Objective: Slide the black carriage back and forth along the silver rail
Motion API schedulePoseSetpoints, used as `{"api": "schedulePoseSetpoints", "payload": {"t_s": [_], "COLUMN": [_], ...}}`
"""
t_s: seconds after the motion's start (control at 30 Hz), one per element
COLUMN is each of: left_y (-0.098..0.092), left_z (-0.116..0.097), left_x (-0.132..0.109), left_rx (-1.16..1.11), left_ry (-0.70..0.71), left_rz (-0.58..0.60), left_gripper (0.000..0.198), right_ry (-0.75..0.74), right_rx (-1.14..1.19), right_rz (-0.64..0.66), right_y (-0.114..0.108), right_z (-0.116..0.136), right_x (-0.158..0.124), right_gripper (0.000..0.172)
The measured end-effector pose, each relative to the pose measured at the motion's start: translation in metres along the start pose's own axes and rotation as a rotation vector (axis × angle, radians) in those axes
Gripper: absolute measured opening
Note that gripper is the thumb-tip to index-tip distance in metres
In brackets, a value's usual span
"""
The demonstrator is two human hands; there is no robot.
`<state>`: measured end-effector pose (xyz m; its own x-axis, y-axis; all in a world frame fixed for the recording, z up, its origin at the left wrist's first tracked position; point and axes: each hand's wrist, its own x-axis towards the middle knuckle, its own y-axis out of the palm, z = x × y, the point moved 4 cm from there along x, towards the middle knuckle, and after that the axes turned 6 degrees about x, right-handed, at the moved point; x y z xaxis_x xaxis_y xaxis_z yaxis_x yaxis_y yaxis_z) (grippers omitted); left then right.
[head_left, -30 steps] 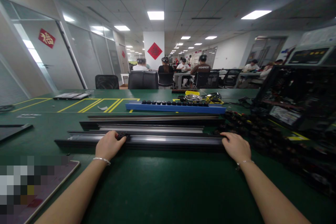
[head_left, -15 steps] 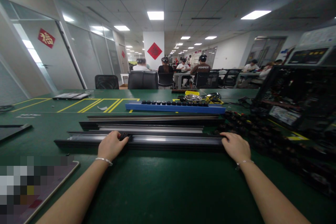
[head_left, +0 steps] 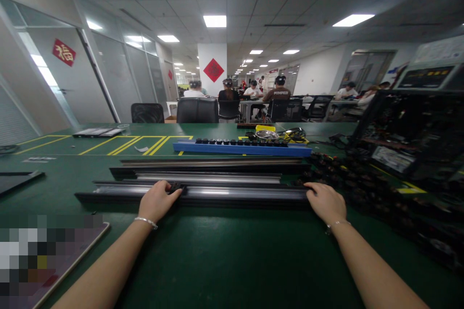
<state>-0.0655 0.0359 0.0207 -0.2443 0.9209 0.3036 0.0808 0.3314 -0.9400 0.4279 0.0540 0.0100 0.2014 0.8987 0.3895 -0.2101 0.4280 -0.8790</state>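
A long black rail with a shiny metal channel lies crosswise on the green table before me. My left hand is closed on a small black part that sits on the channel, left of its middle; the fingers partly hide it. At the rail's right end, my right hand is closed around the end, thumb on the near side and fingers over the top. Just behind lie a second metal-channelled rail and another dark rail, both parallel to the first.
A blue rail carrying a row of small black parts lies farther back. Many black parts are heaped at the right, beside an open black equipment case. A pale-edged flat panel lies at near left. Several people sit beyond the table.
My left hand has slid slightly to the right along the rail, the small black part moving with it. My right hand stays at the rail's right end.
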Motion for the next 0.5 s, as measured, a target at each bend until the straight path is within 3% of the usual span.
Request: {"api": "schedulePoseSetpoints", "payload": {"t_s": [0.5], "left_y": [0.0005], "left_z": [-0.004], "left_x": [-0.0012], "left_rx": [-0.02], "left_ry": [0.032], "left_rz": [-0.006], "left_gripper": [0.036], "right_ry": [0.003], "right_rx": [-0.001], "right_rz": [0.009], "right_y": [-0.0006], "right_z": [0.0011], "right_x": [-0.0005], "right_gripper": [0.039]}}
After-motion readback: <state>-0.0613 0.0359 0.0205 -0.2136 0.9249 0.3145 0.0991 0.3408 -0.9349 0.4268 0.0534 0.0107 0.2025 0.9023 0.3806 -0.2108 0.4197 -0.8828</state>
